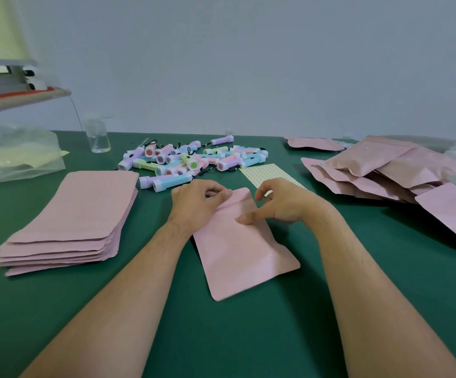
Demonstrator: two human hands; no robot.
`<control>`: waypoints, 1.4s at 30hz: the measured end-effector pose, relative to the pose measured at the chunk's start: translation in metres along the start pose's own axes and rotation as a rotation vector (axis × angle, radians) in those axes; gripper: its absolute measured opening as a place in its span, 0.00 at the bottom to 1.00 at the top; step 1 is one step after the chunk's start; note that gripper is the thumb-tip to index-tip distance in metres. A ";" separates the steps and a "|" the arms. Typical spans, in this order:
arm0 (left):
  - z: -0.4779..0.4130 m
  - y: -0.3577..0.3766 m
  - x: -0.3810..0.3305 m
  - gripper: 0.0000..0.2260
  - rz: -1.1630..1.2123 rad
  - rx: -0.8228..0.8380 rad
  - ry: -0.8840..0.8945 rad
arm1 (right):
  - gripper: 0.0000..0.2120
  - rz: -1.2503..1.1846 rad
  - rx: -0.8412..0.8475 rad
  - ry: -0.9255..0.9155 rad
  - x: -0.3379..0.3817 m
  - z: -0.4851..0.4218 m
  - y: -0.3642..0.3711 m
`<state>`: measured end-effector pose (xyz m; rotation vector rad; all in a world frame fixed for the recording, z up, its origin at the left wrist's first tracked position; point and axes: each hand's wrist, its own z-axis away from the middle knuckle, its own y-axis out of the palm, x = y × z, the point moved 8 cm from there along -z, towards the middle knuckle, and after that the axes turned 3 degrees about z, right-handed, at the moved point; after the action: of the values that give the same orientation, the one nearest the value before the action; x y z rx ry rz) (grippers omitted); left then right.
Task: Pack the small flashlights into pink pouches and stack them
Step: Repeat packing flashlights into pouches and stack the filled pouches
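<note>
Pouch (244, 249) flat on the green desk (248, 336), dead centre. Left hand (196, 205) fingers (216, 193) pinching its far top edge; right hand (281, 203) thumb pressing the face, other fingers loosely curled, apart. Empty pouch stack (71, 222) left, filled pouches (379, 170) right, flashlights (191, 159) heaped beyond.

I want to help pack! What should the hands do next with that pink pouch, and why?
Probably press the pouch top shut. The left hand grips its top edge, the right hand thumb presses just below, and the lower part looks puffed, as if already filled.
</note>
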<state>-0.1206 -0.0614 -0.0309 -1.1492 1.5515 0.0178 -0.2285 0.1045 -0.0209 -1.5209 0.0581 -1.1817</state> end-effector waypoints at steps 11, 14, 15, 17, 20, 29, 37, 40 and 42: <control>0.000 -0.048 0.006 0.03 0.505 -0.421 0.018 | 0.22 -0.489 0.188 -0.106 -0.009 0.006 -0.008; 0.003 -0.054 0.011 0.03 0.584 -0.503 0.004 | 0.23 -0.639 0.354 -0.208 -0.013 0.010 -0.004; 0.002 -0.055 0.012 0.03 0.617 -0.512 0.000 | 0.23 -0.651 0.361 -0.233 -0.014 0.010 -0.004; 0.001 -0.053 0.013 0.04 0.675 -0.509 -0.009 | 0.22 -0.588 0.275 -0.263 -0.014 0.007 -0.007; 0.000 -0.053 0.020 0.08 0.700 -0.532 -0.073 | 0.15 -0.557 -0.024 -0.292 -0.011 0.000 -0.026; 0.001 -0.033 0.034 0.09 0.813 -0.376 -0.310 | 0.07 -1.455 -1.131 -0.041 -0.092 0.042 -0.101; 0.002 -0.027 0.029 0.08 0.771 -0.307 -0.326 | 0.08 -1.534 -1.167 -0.220 -0.112 0.046 -0.115; 0.002 -0.028 0.030 0.08 0.777 -0.315 -0.335 | 0.05 -1.537 -1.146 -0.082 -0.135 0.032 -0.106; 0.002 -0.028 0.031 0.08 0.776 -0.315 -0.338 | 0.06 -1.517 -1.150 0.015 -0.145 0.029 -0.099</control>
<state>-0.0968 -0.0949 -0.0393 -0.6601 1.6236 0.9515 -0.3337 0.2477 -0.0310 -2.6685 -0.6171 -2.6079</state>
